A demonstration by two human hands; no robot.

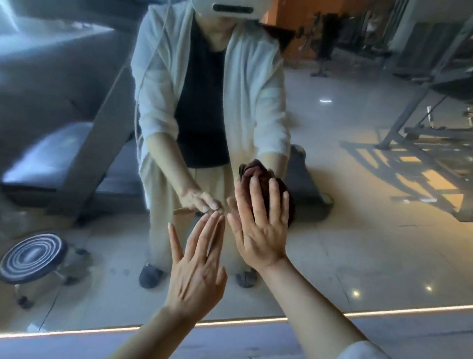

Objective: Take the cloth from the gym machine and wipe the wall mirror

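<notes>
The wall mirror (366, 246) fills most of the view and reflects me and the gym. My right hand (260, 223) presses a dark maroon cloth (283, 194) flat against the glass with straight, spread fingers; the cloth bunches out above and to the right of the fingertips. My left hand (197, 264) is beside it, lower and to the left, fingers straight and spread, fingertips touching or nearly touching the glass. It holds nothing.
The mirror's lit bottom edge (218, 323) runs across the lower frame above a grey floor strip. Reflected in the glass are a treadmill (70, 152) at left, a round twist disc (32, 256) at lower left and a metal gym machine frame (444, 144) at right.
</notes>
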